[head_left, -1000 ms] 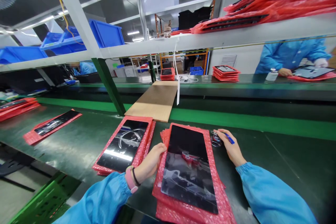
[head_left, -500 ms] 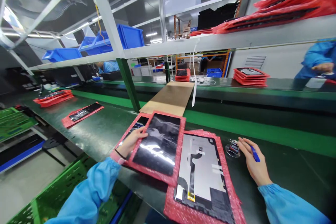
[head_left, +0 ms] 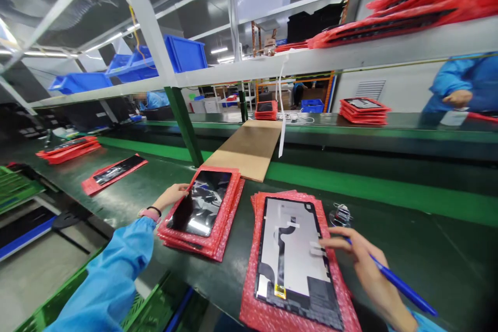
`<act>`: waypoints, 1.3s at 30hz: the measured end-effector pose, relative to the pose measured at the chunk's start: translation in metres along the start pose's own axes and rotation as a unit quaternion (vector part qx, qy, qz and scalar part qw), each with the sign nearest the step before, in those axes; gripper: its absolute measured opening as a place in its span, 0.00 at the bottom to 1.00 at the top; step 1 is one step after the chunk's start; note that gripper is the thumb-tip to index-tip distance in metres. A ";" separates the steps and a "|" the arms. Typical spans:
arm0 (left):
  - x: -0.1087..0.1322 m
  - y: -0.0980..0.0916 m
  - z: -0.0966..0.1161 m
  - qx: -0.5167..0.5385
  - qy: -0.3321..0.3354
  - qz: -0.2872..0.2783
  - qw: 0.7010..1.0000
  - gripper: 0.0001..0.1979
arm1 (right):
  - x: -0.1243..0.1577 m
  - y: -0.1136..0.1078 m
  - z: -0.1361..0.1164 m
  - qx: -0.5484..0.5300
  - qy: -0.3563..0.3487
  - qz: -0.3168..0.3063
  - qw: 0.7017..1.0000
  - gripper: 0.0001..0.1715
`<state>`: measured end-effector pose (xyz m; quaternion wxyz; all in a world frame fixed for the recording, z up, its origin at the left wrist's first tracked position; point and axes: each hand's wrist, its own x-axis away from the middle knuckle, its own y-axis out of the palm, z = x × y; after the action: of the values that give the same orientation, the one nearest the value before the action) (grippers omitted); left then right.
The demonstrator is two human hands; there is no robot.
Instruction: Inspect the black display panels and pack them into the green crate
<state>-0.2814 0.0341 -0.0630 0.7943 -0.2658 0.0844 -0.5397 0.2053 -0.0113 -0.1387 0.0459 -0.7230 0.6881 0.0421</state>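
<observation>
My left hand rests on the left edge of a stack of red bubble bags topped by a black glossy panel, fingers curled on its corner. My right hand holds a blue pen, and its fingers reach over the right side of a grey-backed panel. That panel lies back up on a second red bag stack in front of me. A small clear tape roll sits just beyond it on the green belt.
A cardboard sheet bridges to the far bench. More red bags with panels lie left on the belt, and red stacks sit on the far bench. A person in blue works at far right. Green crates stand below left.
My left hand carried the black panel in its red bag off the right stack and laid it on the left stack. My right hand left the tape roll and moved onto the grey-backed panel.
</observation>
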 end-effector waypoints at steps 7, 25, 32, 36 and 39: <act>0.044 0.089 0.035 0.076 0.042 -0.086 0.992 0.17 | 0.031 0.032 -0.008 0.002 0.063 -0.125 0.990 0.18; 0.111 0.171 0.059 0.267 -0.174 -0.286 0.904 0.13 | 0.028 0.042 -0.004 0.178 0.023 -0.067 0.982 0.19; 0.104 0.173 0.063 0.278 -0.185 -0.298 0.894 0.16 | 0.028 0.041 -0.003 0.124 0.045 -0.039 0.991 0.20; 0.111 0.184 0.072 0.291 -0.137 -0.344 0.882 0.15 | 0.023 0.038 -0.001 0.044 0.079 -0.035 0.995 0.22; 0.120 0.200 0.074 0.317 -0.106 -0.365 0.869 0.17 | 0.023 0.035 0.000 -0.022 0.093 -0.054 0.994 0.24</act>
<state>-0.0397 0.0056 -0.0849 0.5866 -0.0672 -0.2787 -0.7574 0.1711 -0.0357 -0.1414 -0.0323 -0.7605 0.6484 -0.0127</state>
